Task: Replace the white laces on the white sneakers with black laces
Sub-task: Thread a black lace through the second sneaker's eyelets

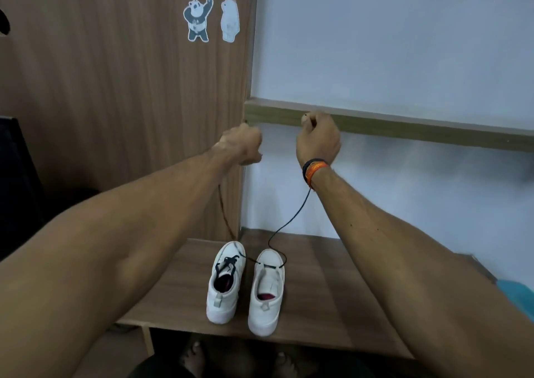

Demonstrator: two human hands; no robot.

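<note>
Both hands are raised high and closed, each pinching one end of a black lace: the left hand holds the strand that runs down along the wooden panel, the right hand the strand that drops past its wristband. Down on the wooden bench the two white sneakers stand side by side, toes toward the far wall. The left sneaker already carries black lacing across its tongue. The right sneaker shows only one black bar across its farthest eyelets, and both strands lead down to it, the left one crossing over the left sneaker's toe.

By my reading, the lace has just been seated in the first pair of eyelets and is being pulled up to even the two ends. The next move calls for lowering the hands, then feeding one tip across into the next eyelet on the opposite side, keeping the bar flat and the ends equal.
</note>
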